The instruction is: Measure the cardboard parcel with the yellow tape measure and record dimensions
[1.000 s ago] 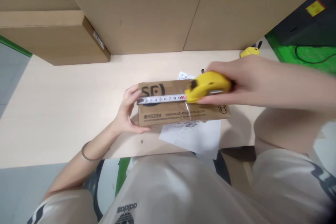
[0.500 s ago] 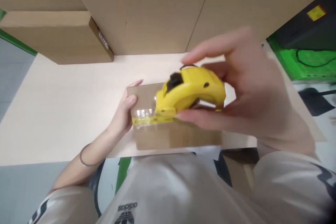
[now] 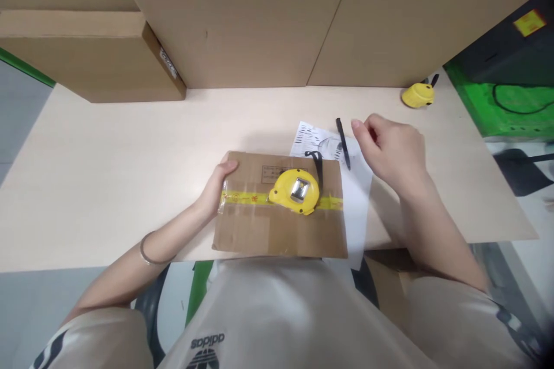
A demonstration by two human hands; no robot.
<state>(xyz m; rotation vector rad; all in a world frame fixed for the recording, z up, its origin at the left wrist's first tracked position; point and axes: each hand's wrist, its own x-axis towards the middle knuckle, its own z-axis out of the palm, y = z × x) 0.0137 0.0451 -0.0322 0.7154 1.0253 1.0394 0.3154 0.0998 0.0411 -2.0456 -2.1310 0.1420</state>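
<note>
My left hand (image 3: 220,186) grips the left end of a small brown cardboard box (image 3: 251,233), its thumb on the top face and the other fingers mostly hidden behind the side. Yellow printed tape (image 3: 242,198) runs across the box top. On it lies a yellow tape measure (image 3: 297,191) on its side, its black wrist strap (image 3: 319,172) trailing toward the far edge. My right hand (image 3: 392,153) is in a loose fist right of the box, thumb toward a black pen (image 3: 343,144), with nothing visible in its fingers. That pen rests across a paper sheet (image 3: 358,202) with handwriting, partly under the box.
Large cardboard boxes (image 3: 251,23) wall off the back of the pale table (image 3: 130,184). A flatter carton (image 3: 95,63) leans at the back left. Toward the back right corner sits another yellow object with black parts (image 3: 418,95), beside a dark case (image 3: 502,40) on a green surface.
My right hand has let go of the tape measure, which now lies on the box, and has drawn back to the right. The paper and pen have come into view. My left hand still holds the box.
</note>
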